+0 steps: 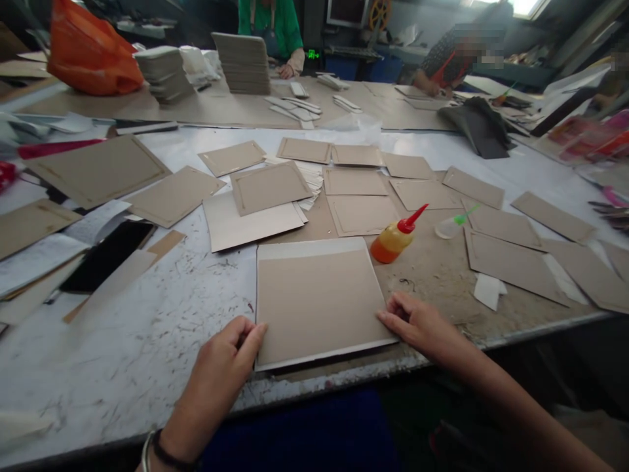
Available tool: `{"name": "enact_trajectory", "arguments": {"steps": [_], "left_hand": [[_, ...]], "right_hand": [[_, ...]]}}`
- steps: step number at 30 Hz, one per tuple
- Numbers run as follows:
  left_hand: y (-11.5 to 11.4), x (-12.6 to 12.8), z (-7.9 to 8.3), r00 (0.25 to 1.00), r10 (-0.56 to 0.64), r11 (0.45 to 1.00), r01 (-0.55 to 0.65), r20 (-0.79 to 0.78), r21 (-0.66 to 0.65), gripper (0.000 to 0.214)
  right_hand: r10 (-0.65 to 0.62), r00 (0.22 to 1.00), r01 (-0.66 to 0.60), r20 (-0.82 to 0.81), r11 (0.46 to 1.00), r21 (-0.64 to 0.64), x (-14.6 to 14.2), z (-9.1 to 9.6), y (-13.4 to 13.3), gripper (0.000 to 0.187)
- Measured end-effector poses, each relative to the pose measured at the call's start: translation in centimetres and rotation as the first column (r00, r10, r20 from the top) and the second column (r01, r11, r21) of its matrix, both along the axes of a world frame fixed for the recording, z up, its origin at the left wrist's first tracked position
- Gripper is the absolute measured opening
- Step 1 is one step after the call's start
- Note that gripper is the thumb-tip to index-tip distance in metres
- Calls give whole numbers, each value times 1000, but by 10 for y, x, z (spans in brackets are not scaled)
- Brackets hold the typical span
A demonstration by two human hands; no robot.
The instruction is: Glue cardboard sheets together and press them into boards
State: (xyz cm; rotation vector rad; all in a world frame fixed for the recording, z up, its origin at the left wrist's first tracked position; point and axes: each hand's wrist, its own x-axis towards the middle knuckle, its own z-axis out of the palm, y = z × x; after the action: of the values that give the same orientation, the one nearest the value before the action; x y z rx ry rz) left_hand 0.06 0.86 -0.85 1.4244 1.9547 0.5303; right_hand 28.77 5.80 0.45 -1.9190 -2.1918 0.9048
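Observation:
In front of me lies a grey-brown cardboard sheet (319,301) with pale strips along its far and near edges. My left hand (228,354) pinches its left edge between thumb and curled fingers. At the right edge, my right hand (410,321) grips the same sheet near its front corner. Just beyond the sheet's far right corner stands a squeeze bottle (393,241) with orange liquid and a red nozzle. A smaller clear bottle with a green tip (449,227) lies farther right. White-faced boards (250,219) rest beyond the sheet, with a brown card (270,187) on top.
Several brown cards (363,215) are spread across the table (147,347). A black flat object (111,255) and papers lie left. At the far table are an orange bag (93,56), stacked boards (243,65), a person in green (285,29) and another person (449,62).

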Motion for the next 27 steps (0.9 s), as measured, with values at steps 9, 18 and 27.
{"name": "enact_trajectory", "arguments": {"steps": [9, 18, 27], "left_hand": [[2, 0, 1, 996, 43, 997, -38, 77, -71, 34], [5, 0, -2, 977, 97, 992, -80, 188, -97, 32], [3, -5, -17, 998, 38, 995, -32, 59, -93, 42]], "right_hand": [[26, 998, -27, 65, 999, 17, 0, -6, 5, 30], [25, 998, -28, 54, 999, 44, 3, -14, 7, 29], [-12, 998, 14, 59, 999, -29, -4, -1, 3, 20]]}}
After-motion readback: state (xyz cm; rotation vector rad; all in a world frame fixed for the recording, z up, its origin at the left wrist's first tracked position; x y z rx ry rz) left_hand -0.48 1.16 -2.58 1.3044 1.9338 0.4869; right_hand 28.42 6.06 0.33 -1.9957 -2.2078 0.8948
